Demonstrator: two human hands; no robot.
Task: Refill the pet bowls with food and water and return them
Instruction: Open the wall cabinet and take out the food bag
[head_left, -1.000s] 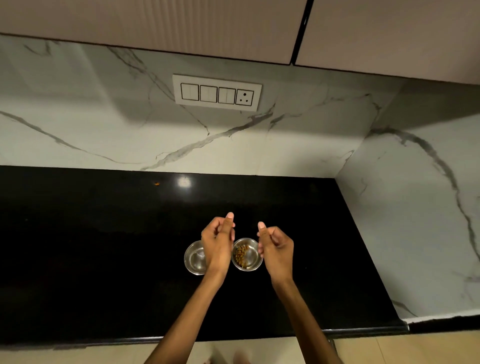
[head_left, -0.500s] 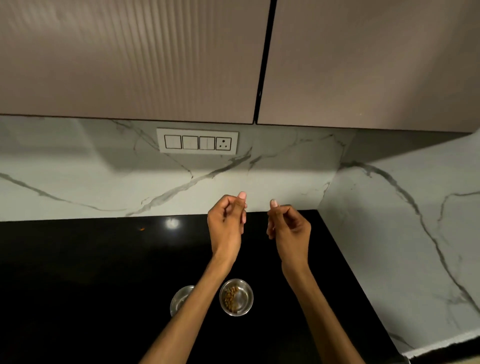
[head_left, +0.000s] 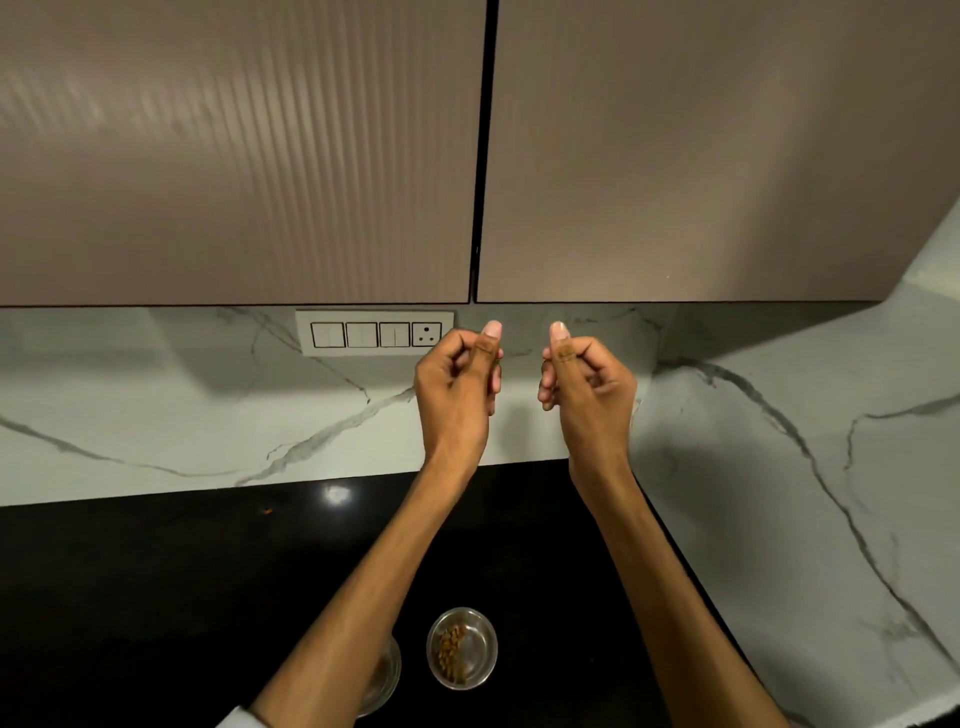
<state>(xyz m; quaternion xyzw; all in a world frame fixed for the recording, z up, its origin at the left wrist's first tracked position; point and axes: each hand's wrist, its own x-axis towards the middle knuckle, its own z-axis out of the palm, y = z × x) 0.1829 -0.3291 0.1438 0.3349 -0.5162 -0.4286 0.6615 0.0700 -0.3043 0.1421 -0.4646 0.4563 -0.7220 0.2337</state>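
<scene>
Two small steel bowls stand side by side on the black counter (head_left: 156, 597). The right bowl (head_left: 462, 648) holds brown kibble. My left forearm covers most of the left bowl (head_left: 383, 680), so I cannot tell what is in it. Both hands are raised well above the bowls, in front of the marble backsplash. My left hand (head_left: 457, 395) has its fingers curled in and thumb up, holding nothing. My right hand (head_left: 587, 395) mirrors it, also holding nothing. Both thumbs point at the underside of the wall cabinets.
Two closed wall cabinet doors (head_left: 675, 156) fill the top, split by a dark gap above my hands. A white switch plate with a socket (head_left: 374, 333) sits on the backsplash left of my left hand. A marble side wall (head_left: 805, 493) closes the counter's right end.
Both hands rose from just above the bowls to the lower edge of the cabinets, fingers still curled. The view tilted upward, so the bowls dropped to the bottom.
</scene>
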